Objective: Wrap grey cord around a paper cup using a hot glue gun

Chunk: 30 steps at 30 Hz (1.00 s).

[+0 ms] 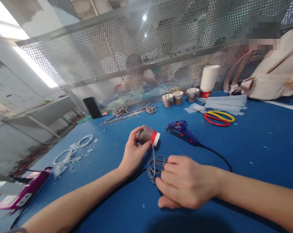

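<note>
From the head camera, along the tabletop's (265, 155) far edge we've got a phone (92, 107), tangled cords (123, 111), three wrapped cups, a cup stack (209, 81) and, at the far right corner, a pale bag (275, 77). White rings (85, 141) sit toward the left edge among scraps, with a purple power strip (27, 191) nearer. Closest obstacle: the blue glue gun (182, 131), just right of the held cup (145, 134), nozzle pointing left.

That cup is around mid-tabletop, lying on its side! Its long axis runs left to right, dipping slightly rightward, red band and bare white end facing right.

The left hand (133, 152) reaches in from the left edge's side, fingers over the cup, thumb below, gripping it firmly. The right hand (182, 181), palm down, curls over the grey cord coil (156, 166) nearer the front edge; whether it pinches cord, can't tell.
</note>
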Motion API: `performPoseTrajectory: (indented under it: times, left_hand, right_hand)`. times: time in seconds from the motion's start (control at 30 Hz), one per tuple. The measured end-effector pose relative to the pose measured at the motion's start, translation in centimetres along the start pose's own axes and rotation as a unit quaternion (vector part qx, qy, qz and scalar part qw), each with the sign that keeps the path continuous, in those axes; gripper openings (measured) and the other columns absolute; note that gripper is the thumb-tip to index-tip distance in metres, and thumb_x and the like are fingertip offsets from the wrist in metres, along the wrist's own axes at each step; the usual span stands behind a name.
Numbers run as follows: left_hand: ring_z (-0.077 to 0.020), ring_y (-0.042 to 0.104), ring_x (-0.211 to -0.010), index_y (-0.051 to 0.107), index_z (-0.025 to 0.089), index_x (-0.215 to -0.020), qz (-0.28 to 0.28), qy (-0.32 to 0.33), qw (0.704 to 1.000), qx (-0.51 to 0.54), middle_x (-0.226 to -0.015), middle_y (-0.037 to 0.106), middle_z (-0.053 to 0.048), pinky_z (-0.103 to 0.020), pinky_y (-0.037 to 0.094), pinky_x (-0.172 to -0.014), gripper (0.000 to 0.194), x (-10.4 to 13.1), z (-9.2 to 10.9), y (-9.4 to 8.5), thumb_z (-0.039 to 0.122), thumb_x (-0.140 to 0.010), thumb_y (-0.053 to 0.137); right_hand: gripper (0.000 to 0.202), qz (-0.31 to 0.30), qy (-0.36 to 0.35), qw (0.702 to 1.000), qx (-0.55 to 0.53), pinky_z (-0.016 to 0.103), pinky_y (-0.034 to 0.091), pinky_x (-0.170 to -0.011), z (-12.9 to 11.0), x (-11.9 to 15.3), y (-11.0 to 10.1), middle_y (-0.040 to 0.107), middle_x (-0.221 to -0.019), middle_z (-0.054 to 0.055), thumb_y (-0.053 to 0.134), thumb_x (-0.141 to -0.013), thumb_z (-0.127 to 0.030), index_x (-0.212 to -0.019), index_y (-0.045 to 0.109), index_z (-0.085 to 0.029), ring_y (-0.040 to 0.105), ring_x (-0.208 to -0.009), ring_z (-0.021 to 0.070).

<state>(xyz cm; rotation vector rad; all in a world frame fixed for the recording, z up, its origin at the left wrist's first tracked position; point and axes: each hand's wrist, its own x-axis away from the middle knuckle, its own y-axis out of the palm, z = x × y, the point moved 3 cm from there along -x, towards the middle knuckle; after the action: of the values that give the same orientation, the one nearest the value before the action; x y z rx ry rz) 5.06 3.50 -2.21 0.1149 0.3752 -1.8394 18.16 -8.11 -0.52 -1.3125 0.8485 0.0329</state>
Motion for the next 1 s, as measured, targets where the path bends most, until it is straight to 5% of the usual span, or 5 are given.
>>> performPoseTrajectory:
  times: [0.1,0.2,0.37,0.6,1.0]
  left_hand:
    - [-0.0107,0.059,-0.074,0.046,0.020,-0.120,0.000,-0.008,1.000,0.009,-0.092,0.063,-0.002,-0.024,0.049,-0.068,0.056,-0.3,-0.2,-0.1,0.019,-0.068,0.066]
    - [-0.0104,0.058,-0.072,0.047,0.020,-0.120,0.005,-0.011,1.000,0.006,-0.090,0.062,-0.001,-0.025,0.049,-0.067,0.055,-0.5,-0.4,-0.1,0.021,-0.068,0.066]
    - [-0.0117,0.059,-0.077,0.047,0.020,-0.118,0.003,-0.011,1.000,-0.011,-0.097,0.061,-0.004,-0.025,0.049,-0.068,0.053,-0.4,-0.3,0.2,0.022,-0.068,0.064]
    - [-0.0105,0.057,-0.075,0.046,0.020,-0.118,-0.013,-0.012,0.999,-0.030,-0.101,0.061,-0.004,-0.022,0.046,-0.062,0.053,-0.2,-0.3,0.4,0.023,-0.069,0.066]
    - [-0.0121,0.059,-0.077,0.047,0.021,-0.117,-0.029,0.017,0.998,-0.062,-0.098,0.061,-0.003,-0.024,0.049,-0.067,0.051,0.1,-0.4,0.7,0.022,-0.071,0.066]
  right_hand:
    - [0.017,0.170,0.179,0.969,-0.003,0.036,0.045,-0.075,3.3,1.4,-3.4,0.067,-0.085,0.006,0.057,-0.083,-0.039,-0.093,0.063,-0.026,0.062,-0.082,0.0211]
    - [0.032,0.349,0.386,0.853,0.014,0.041,0.046,-0.083,7.9,4.1,-4.9,0.060,-0.112,0.013,0.056,-0.078,-0.033,-0.108,0.054,-0.020,0.057,-0.101,0.0254]
    - [0.030,0.162,0.595,0.746,-0.251,0.039,0.049,-0.084,12.1,5.8,-1.4,0.066,-0.106,0.012,0.059,-0.073,-0.028,-0.101,0.058,-0.016,0.063,-0.096,0.0248]
    - [0.028,0.064,0.551,0.817,-0.156,0.036,0.049,-0.076,11.4,4.5,0.3,0.072,-0.097,0.012,0.067,-0.071,-0.025,-0.097,0.064,-0.013,0.066,-0.085,0.0252]
    - [0.009,0.178,0.517,0.797,-0.258,0.031,0.051,-0.065,9.5,4.6,-0.7,0.070,-0.073,0.002,0.056,-0.074,-0.019,-0.083,0.060,-0.019,0.065,-0.062,0.0173]
